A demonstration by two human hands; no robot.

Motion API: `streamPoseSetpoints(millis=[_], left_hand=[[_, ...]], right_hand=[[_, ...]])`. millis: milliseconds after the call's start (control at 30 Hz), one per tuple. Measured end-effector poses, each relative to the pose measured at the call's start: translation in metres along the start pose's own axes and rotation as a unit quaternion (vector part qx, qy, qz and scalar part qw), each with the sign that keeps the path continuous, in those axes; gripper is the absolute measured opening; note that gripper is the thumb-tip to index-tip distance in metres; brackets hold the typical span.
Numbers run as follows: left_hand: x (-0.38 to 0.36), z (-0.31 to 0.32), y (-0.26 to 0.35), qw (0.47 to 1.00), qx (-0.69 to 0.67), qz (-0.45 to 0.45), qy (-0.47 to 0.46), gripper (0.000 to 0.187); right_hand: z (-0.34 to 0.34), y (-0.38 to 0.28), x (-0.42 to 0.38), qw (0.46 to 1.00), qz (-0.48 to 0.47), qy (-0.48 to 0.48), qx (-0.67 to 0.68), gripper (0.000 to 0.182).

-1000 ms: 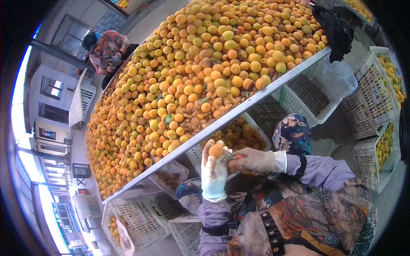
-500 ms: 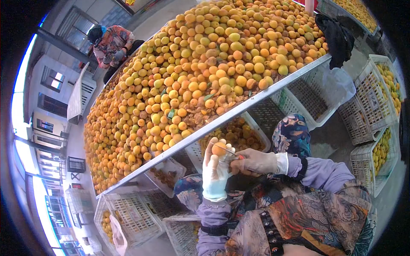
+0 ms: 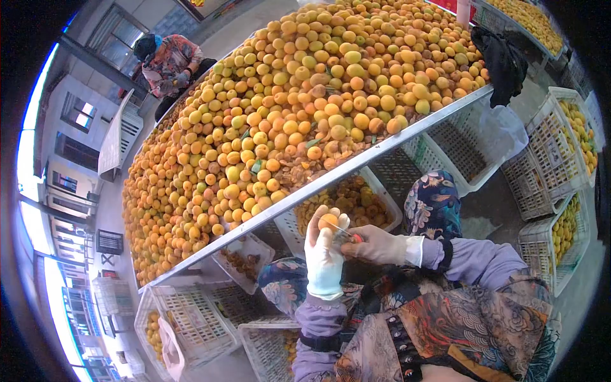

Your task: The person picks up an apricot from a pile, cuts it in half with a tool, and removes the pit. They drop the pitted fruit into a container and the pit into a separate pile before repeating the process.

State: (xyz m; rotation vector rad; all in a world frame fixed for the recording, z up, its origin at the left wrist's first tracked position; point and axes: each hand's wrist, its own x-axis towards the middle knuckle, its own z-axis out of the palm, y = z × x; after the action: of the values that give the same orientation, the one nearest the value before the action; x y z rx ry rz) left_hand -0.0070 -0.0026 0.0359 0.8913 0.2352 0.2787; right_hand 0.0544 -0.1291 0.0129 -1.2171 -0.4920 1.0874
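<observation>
White crate (image 3: pixel 198 321) below near left corner of table (image 3: pixel 254 223). Fruit pile (image 3: pixel 280 130) heaped on tabletop. Left hand (image 3: pixel 323 260), gloved, before near edge, pinching 1 orange fruit (image 3: pixel 328 221) between thumb and fingers. Knife (image 3: pixel 357 238) blade at fruit, red handle gripped in gloved right hand (image 3: pixel 382 247). Black cloth (image 3: pixel 501 60) draped at near right corner.
</observation>
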Motion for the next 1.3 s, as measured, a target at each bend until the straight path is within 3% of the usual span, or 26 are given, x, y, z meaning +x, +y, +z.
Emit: streamPoseSetpoints(millis=[133,233,367,433,500,567,633,700,833,933,1033,1100,1233,1300], left_hand=[[-0.002,-0.002,-0.007,0.999,0.031,-0.008,0.012,0.047],[-0.002,0.001,-0.014,0.998,0.056,-0.024,0.028,0.046],[-0.003,0.008,-0.011,0.994,0.104,-0.008,0.024,0.046],[-0.001,0.007,-0.006,0.994,0.105,-0.009,0.019,0.046],[0.001,0.000,-0.003,0.992,0.120,0.017,-0.046,0.046],[0.002,-0.001,0.000,0.990,0.136,0.007,-0.034,0.048],[0.002,0.005,0.004,0.980,0.198,0.018,-0.008,0.044],[0.003,0.003,-0.005,0.983,0.183,0.010,0.003,0.043],[0.002,0.004,-0.013,0.987,0.154,-0.018,0.045,0.046],[-0.001,0.007,-0.005,0.987,0.161,-0.020,0.019,0.044],[0.001,0.010,0.000,0.985,0.175,-0.003,0.006,0.043],[0.006,0.001,-0.005,0.971,0.238,0.032,0.013,0.043],[0.005,-0.001,-0.011,0.965,0.263,0.010,0.014,0.046],[0.006,-0.003,-0.017,0.988,0.138,-0.053,0.033,0.042]], right_hand=[[-0.001,0.021,0.006,0.999,-0.037,0.020,-0.025,0.037],[-0.003,0.014,0.000,1.000,0.014,0.018,-0.019,0.038],[-0.002,0.023,0.004,0.999,-0.004,0.035,0.000,0.037],[-0.001,0.017,0.004,0.998,-0.007,-0.005,0.058,0.036],[-0.006,0.011,0.005,0.999,0.011,-0.003,0.031,0.034],[-0.006,-0.028,-0.007,0.984,0.175,-0.014,-0.029,0.033],[-0.002,-0.024,-0.004,0.985,0.172,-0.011,-0.030,0.033],[0.007,0.006,0.009,0.997,-0.029,0.041,0.050,0.035],[0.008,-0.001,0.004,0.998,0.033,0.051,0.034,0.036],[0.002,-0.017,-0.004,0.991,0.129,0.030,0.006,0.036],[0.006,-0.037,-0.010,0.993,0.118,0.028,-0.004,0.036],[0.000,-0.002,0.005,0.993,0.110,0.035,-0.004,0.035],[0.011,-0.019,-0.003,0.992,0.108,0.061,0.031,0.032],[0.014,-0.027,-0.005,0.991,0.113,0.065,0.034,0.031]])
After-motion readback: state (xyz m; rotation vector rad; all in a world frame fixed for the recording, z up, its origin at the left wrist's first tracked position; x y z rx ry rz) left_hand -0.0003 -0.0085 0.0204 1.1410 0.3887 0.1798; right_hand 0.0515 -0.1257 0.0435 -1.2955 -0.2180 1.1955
